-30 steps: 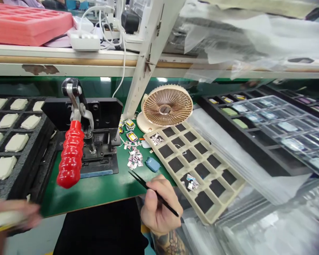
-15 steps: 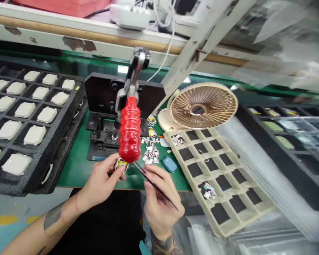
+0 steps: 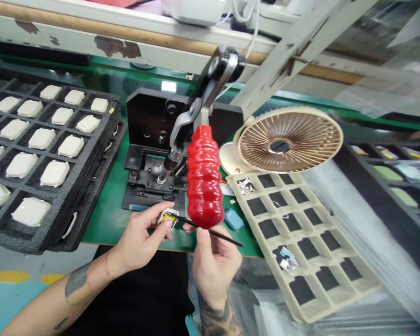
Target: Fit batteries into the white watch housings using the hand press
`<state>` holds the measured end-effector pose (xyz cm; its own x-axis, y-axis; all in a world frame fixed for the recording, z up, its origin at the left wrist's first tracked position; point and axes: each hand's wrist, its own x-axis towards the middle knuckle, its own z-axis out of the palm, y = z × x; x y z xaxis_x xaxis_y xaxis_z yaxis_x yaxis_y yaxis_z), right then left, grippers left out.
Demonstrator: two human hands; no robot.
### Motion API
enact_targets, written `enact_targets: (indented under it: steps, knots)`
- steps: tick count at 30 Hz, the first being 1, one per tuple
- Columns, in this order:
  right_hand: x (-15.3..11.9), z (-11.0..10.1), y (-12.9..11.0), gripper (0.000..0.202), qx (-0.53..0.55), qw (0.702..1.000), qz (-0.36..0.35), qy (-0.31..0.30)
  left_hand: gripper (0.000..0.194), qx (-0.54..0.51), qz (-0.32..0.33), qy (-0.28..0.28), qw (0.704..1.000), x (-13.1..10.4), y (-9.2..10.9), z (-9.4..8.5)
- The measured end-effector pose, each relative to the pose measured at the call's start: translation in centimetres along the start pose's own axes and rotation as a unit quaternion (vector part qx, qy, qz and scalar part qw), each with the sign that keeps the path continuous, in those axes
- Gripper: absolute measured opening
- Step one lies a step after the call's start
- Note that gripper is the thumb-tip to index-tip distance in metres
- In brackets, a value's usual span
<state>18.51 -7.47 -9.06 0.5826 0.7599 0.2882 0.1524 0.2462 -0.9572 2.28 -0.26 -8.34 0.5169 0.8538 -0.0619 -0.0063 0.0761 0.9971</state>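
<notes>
Near the table's front edge my left hand pinches a small white-framed part with a yellow-and-silver inside between thumb and fingers. My right hand is closed around black tweezers, held at a slant. Their tip meets the right side of the small part; whether it grips anything there I cannot tell. A big red clamp handle hangs in front of my right fingers and hides some of them. Behind my hands stands the black clamp fixture to which the handle belongs.
A grey foam tray with white square cases stands left. To the right are a fan, a beige compartment tray with small scraps in some cells, and a blue block. A slanted metal post rises behind.
The view has shifted, so the scene sits further right. The red handle now covers the loose pieces on the table. The tweezers have swung flatter, and their tip now touches the small part.
</notes>
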Motion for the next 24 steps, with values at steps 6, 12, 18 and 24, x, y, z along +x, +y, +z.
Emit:
enact_targets:
  steps: [6, 12, 18, 24]
  knots:
    - [0.1, -0.6, -0.6, 0.011, 0.063, 0.996, -0.001, -0.061, 0.048, -0.05, -0.011, 0.017, 0.999, 0.1, -0.2, 0.2]
    - [0.9, -1.8, -1.0, 0.013, -0.03, 0.991, -0.115, 0.056, 0.049, -0.086, -0.014, 0.043, 0.995, 0.2, 0.1, 0.4]
    - [0.7, -1.7, 0.2, 0.01, -0.01, 0.999, -0.044, 0.019, 0.048, -0.112, 0.004, 0.034, 0.993, 0.2, 0.8, 0.2]
    - [2.4, -2.8, -1.7, 0.007, 0.06, 0.994, -0.091, 0.003, 0.039, -0.165, -0.006, 0.056, 0.985, 0.7, 1.3, 0.0]
